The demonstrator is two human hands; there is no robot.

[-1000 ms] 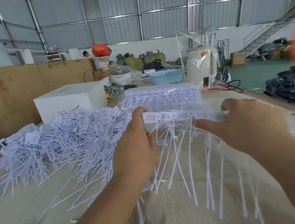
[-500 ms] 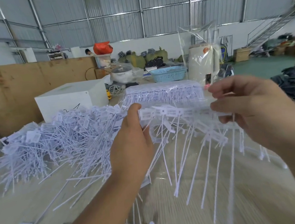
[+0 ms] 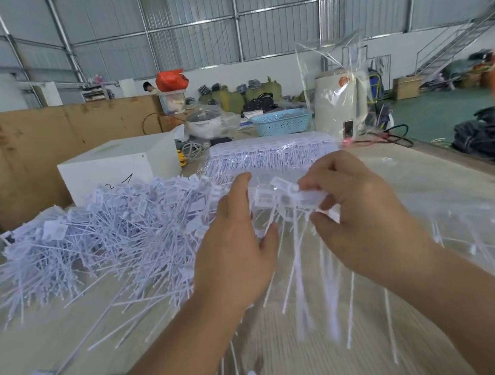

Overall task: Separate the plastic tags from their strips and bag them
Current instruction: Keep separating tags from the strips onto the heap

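— Where did we have the white plastic tag strip [image 3: 284,196]?

— Up in the air above the pale wooden table [image 3: 293,365], in front of us and between both hands. Our left hand [image 3: 235,251] held its left end, thumb on the near face and fingers curled behind. Our right hand [image 3: 365,216] pinched the right end between thumb and bent fingers. Neither grip was slack; both were closed on the strip.

— And which way did it run?

— Its long axis lay across our view, left to right, roughly level. The flat rectangular heads sat in a row along the top, and the thin tails hung down toward the table, fanning out a little. The lower tails were blurred, so we could not count them.

— What held what around us?

— A big loose heap of white plastic tags [image 3: 90,240] lay on the table to our left, tails pointing every way. Behind the strip sat a clear plastic bag packed with tag strips [image 3: 270,155], lying flat with its rows running across. An upright clear plastic bag [image 3: 337,89] stood behind that, around a cream cylinder; we could not tell whether any tags were inside. A light-blue perforated plastic basket [image 3: 282,122] stood farther back; its contents were hidden. A white rectangular box [image 3: 119,168] sat closed beyond the heap.
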